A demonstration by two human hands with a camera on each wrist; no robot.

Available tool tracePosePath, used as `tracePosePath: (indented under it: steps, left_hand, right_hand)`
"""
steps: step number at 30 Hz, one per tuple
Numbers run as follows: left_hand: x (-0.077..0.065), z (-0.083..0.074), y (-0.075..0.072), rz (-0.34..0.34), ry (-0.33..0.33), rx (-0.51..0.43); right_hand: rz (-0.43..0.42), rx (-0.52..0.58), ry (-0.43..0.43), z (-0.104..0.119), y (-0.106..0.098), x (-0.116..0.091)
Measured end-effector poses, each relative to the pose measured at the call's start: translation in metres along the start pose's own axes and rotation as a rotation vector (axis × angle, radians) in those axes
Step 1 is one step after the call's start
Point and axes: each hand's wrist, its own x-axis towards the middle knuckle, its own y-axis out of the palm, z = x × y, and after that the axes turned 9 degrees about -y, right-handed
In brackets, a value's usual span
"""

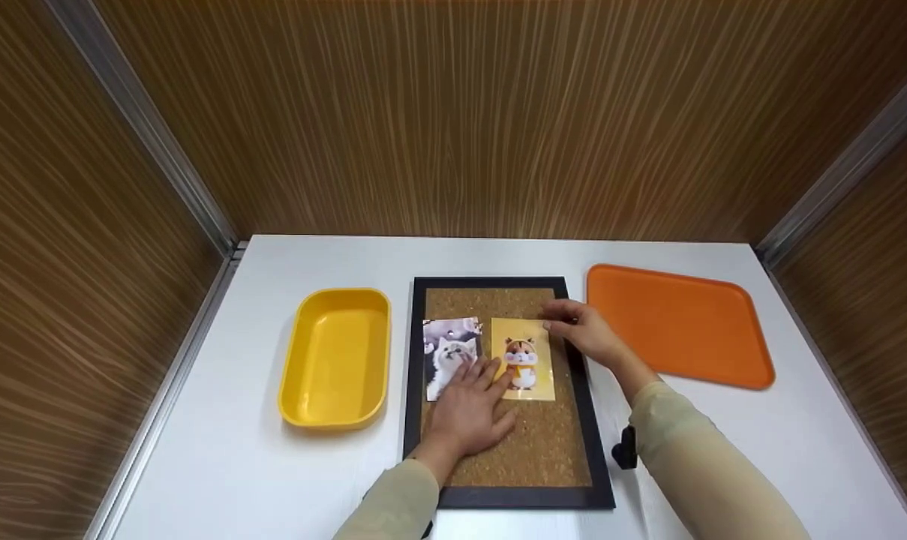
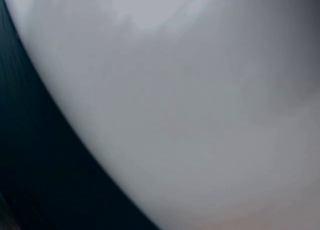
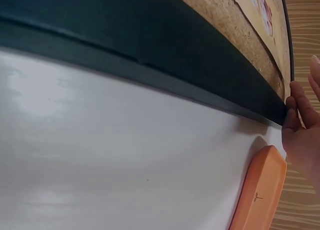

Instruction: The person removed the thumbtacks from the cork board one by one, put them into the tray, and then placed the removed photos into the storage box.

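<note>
A black-framed corkboard (image 1: 547,454) lies on the white table with two picture cards side by side on its cork. On the left is a kitten card (image 1: 439,352); on the right, a yellow card with a cartoon chipmunk (image 1: 528,364). My left hand (image 1: 468,412) lies flat with spread fingers over the lower part of the kitten card and the chipmunk card's left edge. At the chipmunk card's upper right corner is my right hand (image 1: 592,334), its fingers loosely bent and thumb near the corner. The right wrist view shows these fingers (image 3: 300,103) beside the frame, apparently gripping nothing.
A yellow tray (image 1: 337,367) stands left of the board, and a flat orange tray (image 1: 682,326) lies to its right. Wood-patterned panels (image 1: 438,120) rise behind and at both sides. The left wrist view holds only blurred white table (image 2: 175,105) and a dark edge (image 2: 55,150).
</note>
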Motion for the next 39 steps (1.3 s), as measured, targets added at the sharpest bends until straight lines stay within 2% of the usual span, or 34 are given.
tracePosePath:
  steps: [19, 34, 39]
  left_hand:
    - [0.0, 0.0, 0.002, -0.006, 0.007, 0.018]
    - [0.0, 0.002, 0.002, 0.019, -0.008, -0.009]
    - [0.0, 0.001, 0.003, 0.023, -0.012, -0.013]
  right_hand:
    - [0.041, -0.193, -0.054, -0.006, 0.007, 0.003]
    - [-0.039, -0.083, -0.033, 0.0, 0.011, 0.003]
    - [-0.066, -0.006, -0.022, 0.0, 0.013, 0.003]
